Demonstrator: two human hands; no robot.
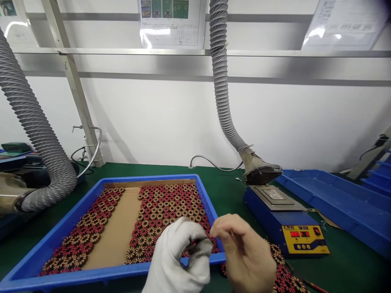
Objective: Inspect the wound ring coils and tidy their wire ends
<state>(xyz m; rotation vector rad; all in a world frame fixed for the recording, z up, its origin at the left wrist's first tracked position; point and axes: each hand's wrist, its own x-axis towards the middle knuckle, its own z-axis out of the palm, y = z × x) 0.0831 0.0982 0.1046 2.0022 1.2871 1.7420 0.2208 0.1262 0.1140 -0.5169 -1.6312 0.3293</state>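
My left hand (183,258), in a white glove with dark smudges at the fingertips, is curled with thumb and fingers together. Between them shows a bit of a small dark and red part, mostly covered, which looks like one of the motor stators (166,215) in the tray. My bare right hand (244,254) is closed in a pinch right beside the gloved fingertips; what it grips is too small or hidden to tell. Behind both hands, the blue tray (210,203) holds rows of ring-shaped stators wound in red and copper on brown cardboard (114,232).
More stators (284,268) lie at the lower right near a thin red-handled tool (316,287). A blue heating unit (275,224) with a lit display stands under a fume hose (221,73). Another blue tray (336,195) is at right; a second hose (33,118) hangs at left.
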